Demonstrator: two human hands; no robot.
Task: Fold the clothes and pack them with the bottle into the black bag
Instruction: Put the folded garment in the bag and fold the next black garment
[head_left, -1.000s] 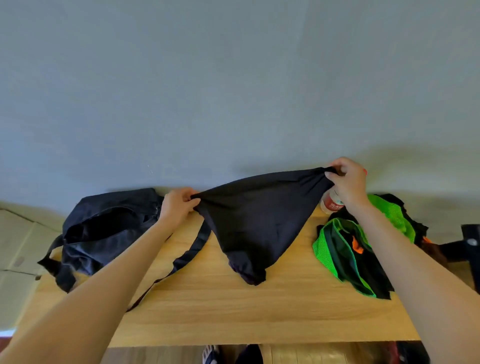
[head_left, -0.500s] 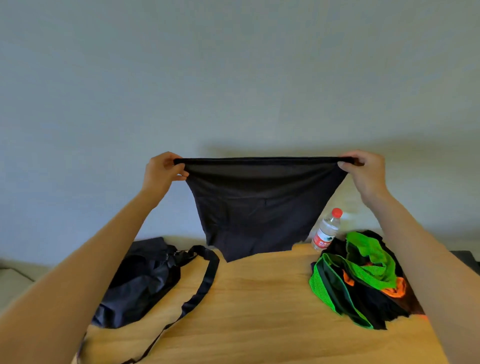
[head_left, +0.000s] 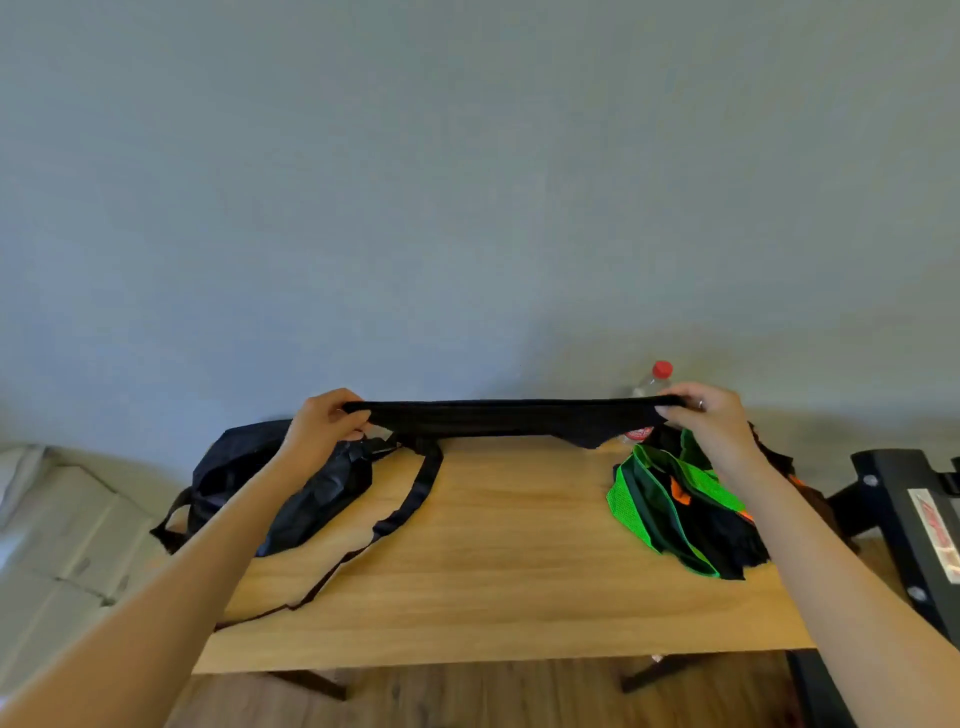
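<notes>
A black garment is stretched flat and edge-on between my hands over the far edge of the wooden table. My left hand pinches its left corner and my right hand pinches its right corner. The black bag lies slumped on the table's left end, its long strap trailing toward the front edge. A pile of green, black and orange clothes sits at the right. Behind it stands a clear bottle with a red cap, partly hidden by the garment.
A grey wall rises right behind the table. Cardboard boxes lie on the floor at the left. A black metal frame stands past the table's right end. Wooden floor shows below the front edge.
Both hands have come down from chest height with the black garment, which hung as a sheet before and now lies taut and nearly level above the table's far edge.
</notes>
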